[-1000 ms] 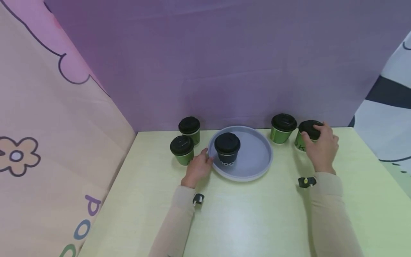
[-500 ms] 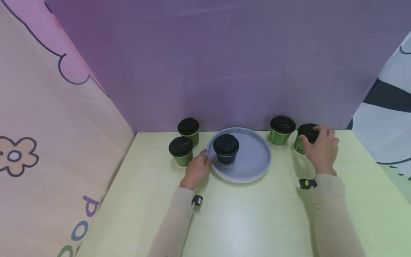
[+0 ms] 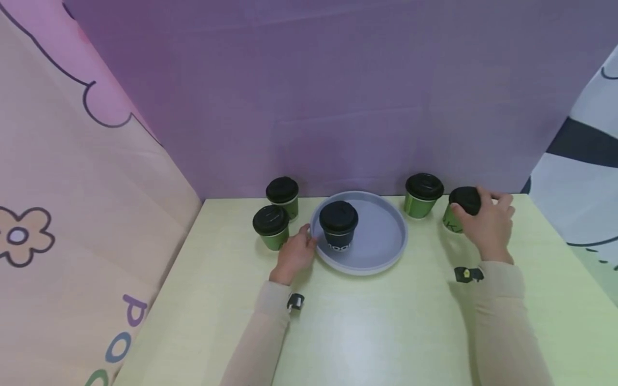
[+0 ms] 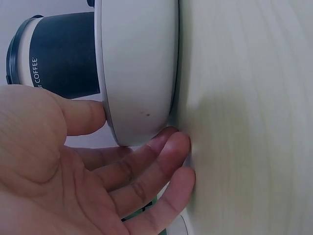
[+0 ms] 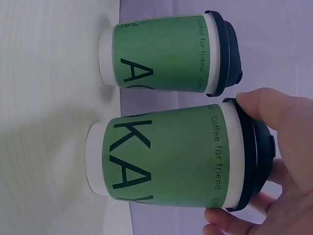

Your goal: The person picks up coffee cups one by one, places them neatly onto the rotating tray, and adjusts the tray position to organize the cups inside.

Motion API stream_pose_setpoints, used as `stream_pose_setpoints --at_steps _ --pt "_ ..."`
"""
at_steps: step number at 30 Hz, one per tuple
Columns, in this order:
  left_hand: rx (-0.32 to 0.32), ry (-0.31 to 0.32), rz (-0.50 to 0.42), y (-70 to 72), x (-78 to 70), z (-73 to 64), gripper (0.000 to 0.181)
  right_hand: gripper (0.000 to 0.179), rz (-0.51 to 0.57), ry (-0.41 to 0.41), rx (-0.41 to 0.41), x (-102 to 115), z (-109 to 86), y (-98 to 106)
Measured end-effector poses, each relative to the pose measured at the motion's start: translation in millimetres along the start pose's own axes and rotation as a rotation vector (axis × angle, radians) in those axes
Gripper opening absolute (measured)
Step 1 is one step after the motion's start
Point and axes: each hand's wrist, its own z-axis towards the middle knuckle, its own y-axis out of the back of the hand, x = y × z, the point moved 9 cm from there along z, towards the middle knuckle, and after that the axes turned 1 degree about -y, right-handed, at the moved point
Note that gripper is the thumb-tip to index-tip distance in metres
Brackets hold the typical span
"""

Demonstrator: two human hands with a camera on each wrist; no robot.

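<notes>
Green paper cups with black lids, two at far left: rear left cup (image 3: 282,196) and front left cup (image 3: 272,227), just beside each other on the pale yellow-green table (image 3: 367,327). Left hand (image 3: 295,254) next, thumb and fingertips (image 4: 168,147) pinching the near-left rim of the grey tray (image 3: 381,236). Dark cup (image 3: 339,227) stands upright in the tray's left part, close to that hand. Right of the tray, apart from it, a green cup (image 3: 423,195) stands untouched. Furthest right, the right hand (image 3: 485,224) grasps the lid of the rightmost green cup (image 3: 458,210), fingers curled over the lid edge; cup upright on the table, just beside its neighbour. Purple backdrop (image 3: 338,91) behind.
</notes>
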Motion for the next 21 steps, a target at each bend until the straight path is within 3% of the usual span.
stream_pose_setpoints --at_steps 16,21 --pt "-0.104 -0.025 -0.014 5.5 -2.5 -0.4 0.05 0.095 0.035 -0.007 0.057 -3.2 -0.9 -2.5" --pt "-0.102 -0.028 -0.005 6.0 -3.2 -0.4 0.05 0.094 0.047 -0.019 0.053 -5.4 0.4 -3.3"
